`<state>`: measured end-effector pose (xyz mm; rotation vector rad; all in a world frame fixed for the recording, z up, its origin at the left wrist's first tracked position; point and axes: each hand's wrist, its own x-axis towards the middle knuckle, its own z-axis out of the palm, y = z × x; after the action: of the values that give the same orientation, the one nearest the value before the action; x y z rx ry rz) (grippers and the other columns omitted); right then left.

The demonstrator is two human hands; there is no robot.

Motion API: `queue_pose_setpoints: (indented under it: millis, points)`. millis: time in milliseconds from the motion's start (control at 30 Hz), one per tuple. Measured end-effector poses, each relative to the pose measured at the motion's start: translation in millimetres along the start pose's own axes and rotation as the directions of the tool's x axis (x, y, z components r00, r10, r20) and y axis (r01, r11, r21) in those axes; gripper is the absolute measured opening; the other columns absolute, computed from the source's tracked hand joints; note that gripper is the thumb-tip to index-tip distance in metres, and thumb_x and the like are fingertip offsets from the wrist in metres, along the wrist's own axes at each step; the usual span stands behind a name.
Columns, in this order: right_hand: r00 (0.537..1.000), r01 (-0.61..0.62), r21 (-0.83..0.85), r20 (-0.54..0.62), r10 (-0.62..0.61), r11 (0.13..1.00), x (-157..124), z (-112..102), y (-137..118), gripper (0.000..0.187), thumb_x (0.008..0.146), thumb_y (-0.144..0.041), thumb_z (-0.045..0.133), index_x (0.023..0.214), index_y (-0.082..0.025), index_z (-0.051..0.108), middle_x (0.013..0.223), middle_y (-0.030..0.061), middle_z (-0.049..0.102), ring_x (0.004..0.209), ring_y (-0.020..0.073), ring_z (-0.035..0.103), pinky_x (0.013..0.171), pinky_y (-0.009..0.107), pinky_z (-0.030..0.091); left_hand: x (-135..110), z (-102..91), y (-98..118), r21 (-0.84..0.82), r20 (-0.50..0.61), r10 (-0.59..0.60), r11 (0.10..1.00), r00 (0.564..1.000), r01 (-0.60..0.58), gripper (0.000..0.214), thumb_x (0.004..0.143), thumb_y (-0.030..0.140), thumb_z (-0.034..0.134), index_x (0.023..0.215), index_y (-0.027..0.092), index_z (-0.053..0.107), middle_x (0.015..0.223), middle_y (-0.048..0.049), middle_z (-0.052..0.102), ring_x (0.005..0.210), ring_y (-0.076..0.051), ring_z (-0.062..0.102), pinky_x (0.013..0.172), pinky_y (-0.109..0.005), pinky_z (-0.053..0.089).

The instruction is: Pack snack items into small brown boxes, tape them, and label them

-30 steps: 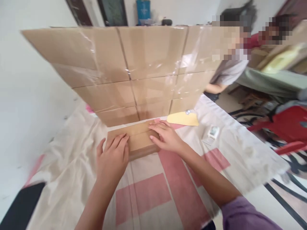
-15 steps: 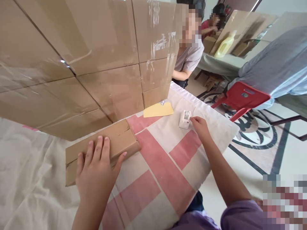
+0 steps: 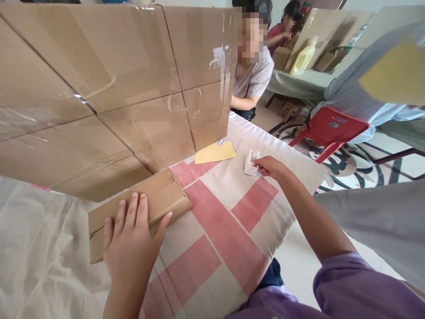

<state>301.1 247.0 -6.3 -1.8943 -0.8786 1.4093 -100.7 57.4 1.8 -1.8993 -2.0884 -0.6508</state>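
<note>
A long brown cardboard box [image 3: 162, 188] lies on the cloth-covered table. My left hand [image 3: 131, 235] rests on it with fingers stretched and spread over the top, the thumb along its near edge. Farther right stands a small white box [image 3: 249, 167] with a printed, greyish upper face. My right hand [image 3: 269, 167] is at its right side, thumb and fingers curled together in a pinch over its edge. Whatever lies between those fingertips is too small to make out. A yellow paper [image 3: 215, 153] lies left of the white box.
A tall taped cardboard panel [image 3: 139, 119] stands along the table's far side. Beyond the table are a person in a light shirt [image 3: 254, 75] and a red chair [image 3: 335, 126] with someone in grey. A yellow bottle [image 3: 303, 57] stands on a back table.
My right hand has moved in over the white box's right edge, its fingers more curled. My left hand stays on the cardboard box. A blurred yellow shape and grey cloth have appeared at right.
</note>
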Motion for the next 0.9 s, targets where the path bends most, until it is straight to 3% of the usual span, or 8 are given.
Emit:
queue_pose_setpoints:
  millis: [133,300,367,567,800,900]
  points:
    - [1.0,-0.013,0.001,-0.003,0.013,1.0,-7.0,4.2,-10.3,0.03,0.09,-0.013,0.063,0.074,-0.022,0.039,0.056,-0.0072,0.038,0.041,0.0049,0.031,0.041,0.021,0.021,-0.4,-0.7,0.9,-0.005,0.001,-0.005,1.0,1.0,0.005,0.077,0.1,0.061,0.046,0.162,0.016,0.036,0.161,-0.0169,0.047,0.152,-0.04,0.039,0.127,-0.058,0.024]
    - [0.999,-0.019,-0.042,-0.051,0.017,0.999,-14.3,7.2,-15.1,0.017,0.094,-0.017,0.061,0.089,-0.02,0.045,0.064,-0.0042,0.048,0.052,0.0143,0.063,0.046,0.023,0.039,-0.5,-0.8,0.5,0.004,-0.001,0.003,1.0,1.0,-0.003,0.075,0.1,0.059,0.049,0.161,0.016,0.037,0.161,-0.0166,0.047,0.151,-0.039,0.041,0.127,-0.057,0.025]
    - [0.997,-0.022,-0.083,-0.076,0.016,0.996,-18.2,8.2,-16.0,0.015,0.096,-0.02,0.06,0.097,-0.02,0.045,0.066,-0.0038,0.051,0.058,0.0178,0.07,0.05,0.024,0.045,-0.8,-0.6,0.3,0.007,-0.002,0.002,1.0,1.0,-0.002,0.075,0.1,0.059,0.049,0.161,0.016,0.038,0.161,-0.0164,0.047,0.151,-0.039,0.041,0.126,-0.057,0.025]
    - [0.991,-0.062,-0.297,-0.134,0.023,0.953,-21.7,11.0,-10.2,0.026,0.09,-0.035,0.071,0.1,-0.019,0.053,0.063,0.0037,0.065,0.04,0.0147,0.056,0.045,0.025,0.037,-1.5,-0.7,0.7,0.019,-0.011,0.003,1.0,1.0,-0.003,0.074,0.1,0.058,0.05,0.161,0.017,0.037,0.16,-0.0167,0.048,0.151,-0.039,0.041,0.127,-0.057,0.025]
    - [0.995,-0.002,-0.214,-0.096,-0.02,0.977,-10.9,3.8,9.7,0.026,0.086,-0.028,0.073,0.074,-0.02,0.051,0.048,-0.0015,0.05,0.037,0.0136,0.053,0.039,0.023,0.031,-1.0,-0.5,-0.7,0.014,0.008,0.007,1.0,1.0,-0.007,0.076,0.1,0.057,0.05,0.163,0.019,0.032,0.162,-0.0156,0.045,0.152,-0.04,0.039,0.126,-0.059,0.024]
    - [0.999,0.008,-0.173,-0.042,-0.015,0.985,-17.3,1.0,10.8,0.027,0.084,-0.021,0.071,0.067,-0.02,0.05,0.049,-0.0004,0.051,0.035,0.0108,0.048,0.037,0.023,0.028,-1.5,-0.4,-1.2,0.022,0.01,0.009,1.0,1.0,-0.009,0.076,0.099,0.057,0.051,0.163,0.019,0.033,0.162,-0.0152,0.045,0.152,-0.04,0.039,0.127,-0.058,0.023]
